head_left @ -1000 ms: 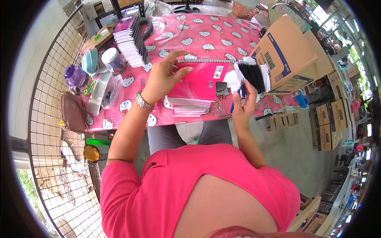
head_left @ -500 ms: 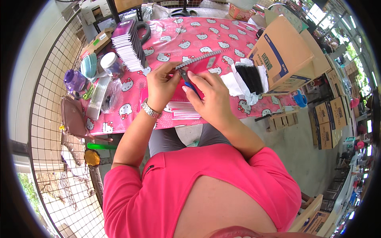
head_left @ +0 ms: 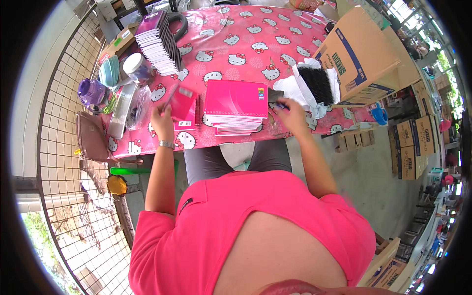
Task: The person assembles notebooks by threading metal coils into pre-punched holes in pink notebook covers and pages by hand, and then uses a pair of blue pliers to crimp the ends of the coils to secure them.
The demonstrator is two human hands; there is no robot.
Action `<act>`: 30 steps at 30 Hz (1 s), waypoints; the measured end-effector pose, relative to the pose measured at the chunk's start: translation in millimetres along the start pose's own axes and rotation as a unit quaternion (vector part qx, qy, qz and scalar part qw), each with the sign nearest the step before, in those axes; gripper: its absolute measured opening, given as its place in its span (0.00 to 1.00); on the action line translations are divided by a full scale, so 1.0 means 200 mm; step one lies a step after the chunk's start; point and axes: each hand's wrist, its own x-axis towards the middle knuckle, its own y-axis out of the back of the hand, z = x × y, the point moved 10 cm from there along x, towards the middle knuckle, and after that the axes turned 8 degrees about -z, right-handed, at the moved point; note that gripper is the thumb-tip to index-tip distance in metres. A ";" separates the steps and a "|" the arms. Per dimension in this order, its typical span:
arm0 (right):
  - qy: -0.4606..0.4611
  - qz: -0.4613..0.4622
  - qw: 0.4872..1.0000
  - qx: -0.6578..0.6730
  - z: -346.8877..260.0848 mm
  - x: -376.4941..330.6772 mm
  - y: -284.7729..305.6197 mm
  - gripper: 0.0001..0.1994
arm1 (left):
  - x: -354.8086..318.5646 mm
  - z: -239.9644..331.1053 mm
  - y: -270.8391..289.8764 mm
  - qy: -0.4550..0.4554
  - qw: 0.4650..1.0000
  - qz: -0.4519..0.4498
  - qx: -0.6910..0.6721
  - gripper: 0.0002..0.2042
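The left hand point(head_left: 162, 119) over there is pinching a pink notebook point(head_left: 183, 102) by its edge, just left of the pink stack point(head_left: 236, 99) on the desk point(head_left: 223, 56). Across the stack, the right hand point(head_left: 291, 117) is curled round a mostly hidden blue tool point(head_left: 281, 104), near some black coils point(head_left: 316, 84).

Tilted pink notebook point(head_left: 181, 104) over second notebook point(head_left: 184, 126), pink-covered stack point(head_left: 235, 99) lying flat, blue-handled tool point(head_left: 281, 105) just beside it
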 end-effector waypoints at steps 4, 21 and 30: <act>0.088 -0.065 0.981 -0.160 0.17 -0.15 -0.31 0.13 | -0.12 -0.29 0.05 0.049 0.946 0.042 0.317 0.17; -0.136 0.065 0.927 -0.343 0.64 0.49 0.37 0.11 | -0.85 1.39 -0.87 -0.542 0.657 -0.335 0.404 0.12; 0.048 0.211 0.974 -0.067 0.25 0.51 0.68 0.11 | -0.66 1.59 -0.86 -0.501 0.721 -0.316 0.361 0.11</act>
